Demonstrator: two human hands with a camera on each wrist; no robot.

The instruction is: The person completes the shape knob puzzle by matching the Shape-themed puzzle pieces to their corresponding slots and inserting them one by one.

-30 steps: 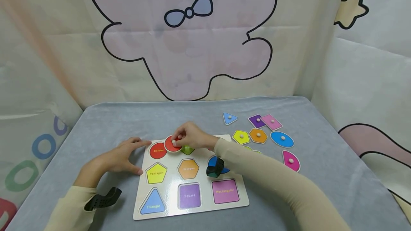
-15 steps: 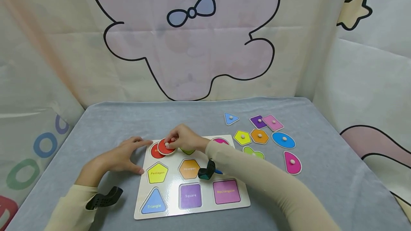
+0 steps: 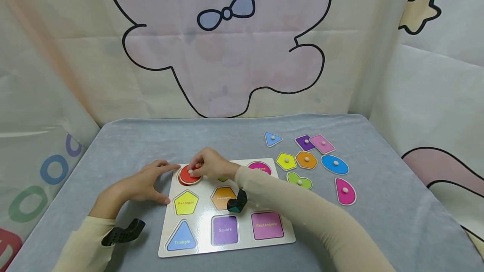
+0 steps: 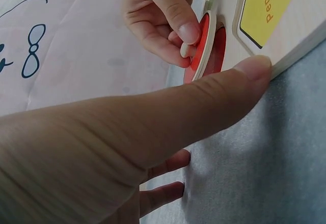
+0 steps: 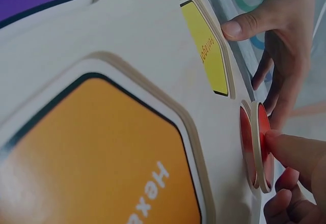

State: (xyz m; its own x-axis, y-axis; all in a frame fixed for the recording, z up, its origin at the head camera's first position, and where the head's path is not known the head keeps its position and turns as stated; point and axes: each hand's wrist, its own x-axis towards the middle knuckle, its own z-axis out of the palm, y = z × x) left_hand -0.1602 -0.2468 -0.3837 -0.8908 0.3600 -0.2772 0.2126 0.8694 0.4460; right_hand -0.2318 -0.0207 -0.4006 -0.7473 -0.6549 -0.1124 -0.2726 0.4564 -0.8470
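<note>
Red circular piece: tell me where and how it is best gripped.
Probably best by the pale knob at the middle of the red circular piece, coming from above: the knob stands up from its top face, while its underside faces the board. The right hand pinches that knob now.

I get soft, even light in the head view, a faint shadow beside the left hand on the bench; both wrist views look dimmer.
</note>
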